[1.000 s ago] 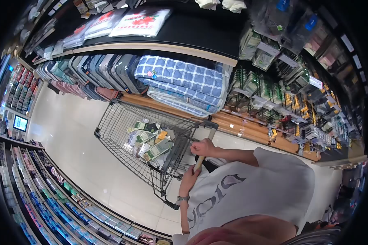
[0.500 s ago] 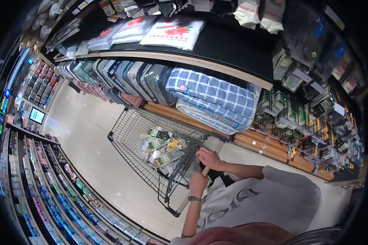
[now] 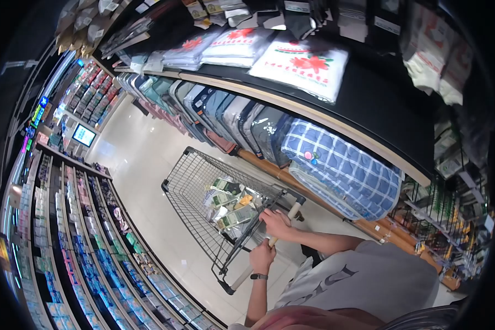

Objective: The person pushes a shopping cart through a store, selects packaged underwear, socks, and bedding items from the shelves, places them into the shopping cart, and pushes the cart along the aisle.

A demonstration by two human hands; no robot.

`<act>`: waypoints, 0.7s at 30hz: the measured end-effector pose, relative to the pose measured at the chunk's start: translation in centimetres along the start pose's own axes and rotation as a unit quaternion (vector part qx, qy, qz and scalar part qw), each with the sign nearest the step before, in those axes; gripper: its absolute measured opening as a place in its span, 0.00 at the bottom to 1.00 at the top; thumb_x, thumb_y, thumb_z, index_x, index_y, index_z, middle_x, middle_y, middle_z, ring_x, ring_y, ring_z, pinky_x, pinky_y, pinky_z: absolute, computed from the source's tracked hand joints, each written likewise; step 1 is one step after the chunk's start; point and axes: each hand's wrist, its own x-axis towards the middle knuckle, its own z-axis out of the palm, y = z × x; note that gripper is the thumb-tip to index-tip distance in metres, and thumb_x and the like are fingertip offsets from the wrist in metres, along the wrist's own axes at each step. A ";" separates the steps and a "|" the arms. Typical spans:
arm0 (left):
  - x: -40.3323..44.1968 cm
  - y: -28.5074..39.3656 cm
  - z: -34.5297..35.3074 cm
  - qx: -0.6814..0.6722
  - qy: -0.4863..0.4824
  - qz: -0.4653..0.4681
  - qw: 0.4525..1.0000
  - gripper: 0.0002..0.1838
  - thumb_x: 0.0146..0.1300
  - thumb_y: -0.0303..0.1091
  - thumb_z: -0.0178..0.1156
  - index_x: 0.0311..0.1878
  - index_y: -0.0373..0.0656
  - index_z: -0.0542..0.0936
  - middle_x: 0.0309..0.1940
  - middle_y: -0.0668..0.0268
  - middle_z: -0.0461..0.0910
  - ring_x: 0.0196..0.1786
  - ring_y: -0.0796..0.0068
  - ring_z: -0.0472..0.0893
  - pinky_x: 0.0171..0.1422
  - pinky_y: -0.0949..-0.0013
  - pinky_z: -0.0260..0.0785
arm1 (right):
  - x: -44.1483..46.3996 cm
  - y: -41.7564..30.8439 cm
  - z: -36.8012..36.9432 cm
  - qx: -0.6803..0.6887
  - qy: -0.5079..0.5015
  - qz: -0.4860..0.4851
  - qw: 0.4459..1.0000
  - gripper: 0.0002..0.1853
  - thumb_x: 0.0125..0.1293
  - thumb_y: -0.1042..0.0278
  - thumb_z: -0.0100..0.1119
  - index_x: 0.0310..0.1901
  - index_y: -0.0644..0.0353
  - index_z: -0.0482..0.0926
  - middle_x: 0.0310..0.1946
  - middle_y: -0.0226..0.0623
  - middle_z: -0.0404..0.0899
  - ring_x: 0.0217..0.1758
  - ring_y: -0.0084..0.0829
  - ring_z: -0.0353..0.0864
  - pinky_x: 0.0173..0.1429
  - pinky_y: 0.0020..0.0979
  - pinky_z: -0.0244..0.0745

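Observation:
A wire shopping cart [image 3: 198, 220] stands in the aisle in front of me, with several green-and-white packages [image 3: 237, 216] and an orange item [image 3: 246, 200] lying in its basket. My left hand [image 3: 262, 258], with a dark watch on its wrist, is wrapped round the pale cart handle [image 3: 296, 209]. Farther along the same handle rests my right hand [image 3: 276, 224], its fingers curled over the bar near the basket's rear edge. Parts of the fingers of both hands are hidden by the backs of the hands.
Folded blue checked bedding [image 3: 341, 162] fills the shelf right of the cart, below white packages with red flowers [image 3: 308, 66]. Racks of small goods [image 3: 88, 264] curve along the left. A lit screen [image 3: 84, 135] stands at the far left, beyond pale floor [image 3: 132, 165].
The view has turned, so the bedding and shelves have shifted right and downward in it. The cart has come closer alongside the folded goods. Both hands stay on the handle.

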 end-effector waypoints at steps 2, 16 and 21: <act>2.5 -2.1 -1.0 0.002 0.012 -0.007 1.000 0.12 0.63 0.45 0.67 0.42 0.48 0.82 0.30 0.55 0.87 0.33 0.48 0.87 0.38 0.47 0.79 | 3.6 -0.2 1.2 -0.007 -0.013 -0.015 1.000 0.20 0.52 0.85 0.58 0.46 0.52 0.79 0.45 0.36 0.76 0.51 0.42 0.81 0.58 0.42 0.69; 18.2 -16.1 -10.1 -0.015 0.038 -0.045 0.998 0.12 0.62 0.45 0.66 0.41 0.48 0.82 0.26 0.53 0.85 0.33 0.46 0.86 0.40 0.46 0.80 | 26.6 -5.6 7.0 -0.029 -0.108 -0.006 0.994 0.18 0.52 0.79 0.63 0.46 0.54 0.81 0.48 0.41 0.82 0.53 0.49 0.83 0.59 0.47 0.74; 23.5 -21.4 -14.2 -0.024 0.036 -0.030 0.999 0.12 0.64 0.43 0.62 0.43 0.47 0.83 0.29 0.51 0.86 0.36 0.45 0.87 0.42 0.45 0.81 | 33.8 -8.2 9.9 -0.049 -0.090 0.016 0.995 0.18 0.54 0.78 0.62 0.48 0.50 0.81 0.49 0.39 0.81 0.53 0.52 0.83 0.57 0.50 0.78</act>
